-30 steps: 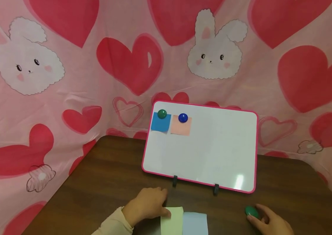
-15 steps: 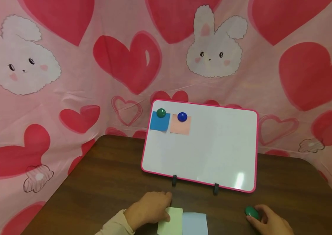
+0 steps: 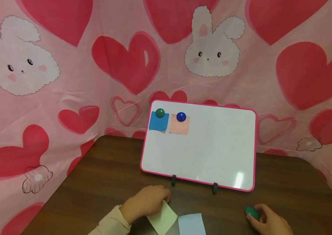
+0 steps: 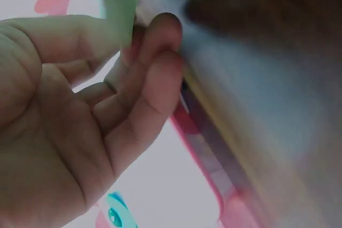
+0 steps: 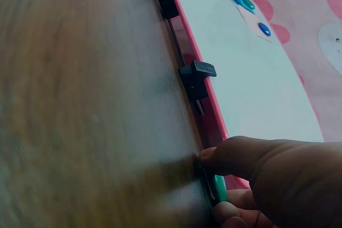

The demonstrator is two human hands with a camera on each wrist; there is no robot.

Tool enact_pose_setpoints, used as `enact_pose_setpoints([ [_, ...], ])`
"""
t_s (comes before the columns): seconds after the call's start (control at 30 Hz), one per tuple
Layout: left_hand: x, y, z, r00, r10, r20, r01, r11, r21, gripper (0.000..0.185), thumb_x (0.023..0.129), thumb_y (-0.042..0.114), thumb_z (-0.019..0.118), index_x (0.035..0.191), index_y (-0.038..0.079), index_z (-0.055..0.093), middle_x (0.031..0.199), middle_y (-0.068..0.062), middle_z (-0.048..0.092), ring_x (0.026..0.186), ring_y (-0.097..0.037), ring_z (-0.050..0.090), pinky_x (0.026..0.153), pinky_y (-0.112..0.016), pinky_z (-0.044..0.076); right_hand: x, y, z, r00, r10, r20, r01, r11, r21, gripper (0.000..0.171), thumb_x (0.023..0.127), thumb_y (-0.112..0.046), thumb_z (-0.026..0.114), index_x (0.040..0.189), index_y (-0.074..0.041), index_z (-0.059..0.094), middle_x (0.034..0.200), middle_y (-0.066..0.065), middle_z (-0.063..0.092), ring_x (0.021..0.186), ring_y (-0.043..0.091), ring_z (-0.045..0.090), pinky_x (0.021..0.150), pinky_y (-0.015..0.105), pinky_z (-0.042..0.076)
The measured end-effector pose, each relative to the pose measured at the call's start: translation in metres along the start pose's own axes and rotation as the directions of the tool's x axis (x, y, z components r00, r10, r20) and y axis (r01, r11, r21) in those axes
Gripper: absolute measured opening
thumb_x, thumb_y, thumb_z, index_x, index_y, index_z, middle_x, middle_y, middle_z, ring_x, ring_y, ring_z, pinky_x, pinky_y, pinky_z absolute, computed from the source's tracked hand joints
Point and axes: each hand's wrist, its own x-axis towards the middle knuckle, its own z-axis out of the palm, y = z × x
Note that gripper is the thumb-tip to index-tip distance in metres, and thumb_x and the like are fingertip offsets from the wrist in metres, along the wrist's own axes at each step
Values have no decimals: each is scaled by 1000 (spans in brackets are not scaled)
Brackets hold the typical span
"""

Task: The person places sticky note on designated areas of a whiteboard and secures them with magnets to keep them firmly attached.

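Left hand (image 3: pixel 143 205) pinches the pale green note (image 3: pixel 162 218) at its top edge, lifted and tilted off the table (image 3: pixel 101 176) — just left of the light blue note (image 3: pixel 191 224) lying flat. Right hand (image 3: pixel 267 220) curls thumb and fingers round the green magnet (image 3: pixel 251 212) on the table, right of the whiteboard (image 3: pixel 213 150) stand.

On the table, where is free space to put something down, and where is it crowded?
The table is bare left of the whiteboard and also right of it. The front edge is crowded: left hand pinching the yellow-green note, the pale blue note, right hand on the green magnet.
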Motion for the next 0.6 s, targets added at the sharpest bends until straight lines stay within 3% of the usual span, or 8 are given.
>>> enact_pose_setpoints([
  [0.2, 0, -12, -11, 998, 22, -53, -29, 992, -120, 22, 88, -7, 64, 95, 14, 65, 90, 4, 57, 76, -8, 53, 66, -25, 49, -3, -2, 1, 995, -82, -59, 82, 997, -14, 61, 88, -44, 76, 122, 3, 57, 78, 0, 47, 67, 18, 46, 59, 34, 37],
  [0.33, 3, -17, -16, 994, 39, -104, -59, 977, -205, 23, 89, -10, 64, 93, 12, 58, 90, 3, 56, 80, -9, 52, 72, -26, 49, -5, -4, 0, 994, -92, -59, 92, 996, -8, 58, 90, -42, 75, 121, 3, 56, 79, 0, 47, 68, 19, 47, 60, 34, 37],
  [0.47, 6, -19, -19, 987, 45, -152, -83, 964, -253, 25, 88, -12, 63, 89, 11, 53, 81, 5, 52, 75, -10, 49, 68, -25, 47, -6, -5, 0, 995, -85, -58, 85, 996, -1, 58, 90, -41, 75, 122, 4, 56, 78, 0, 47, 67, 19, 46, 60, 34, 37],
  [0.6, 8, -21, -22, 986, 52, -158, -92, 962, -257, 24, 89, -11, 63, 86, 10, 53, 77, 6, 51, 71, -9, 48, 65, -24, 46, -7, -5, 0, 995, -82, -58, 82, 997, 1, 59, 90, -41, 75, 122, 5, 56, 78, 0, 47, 67, 19, 46, 59, 34, 37],
])
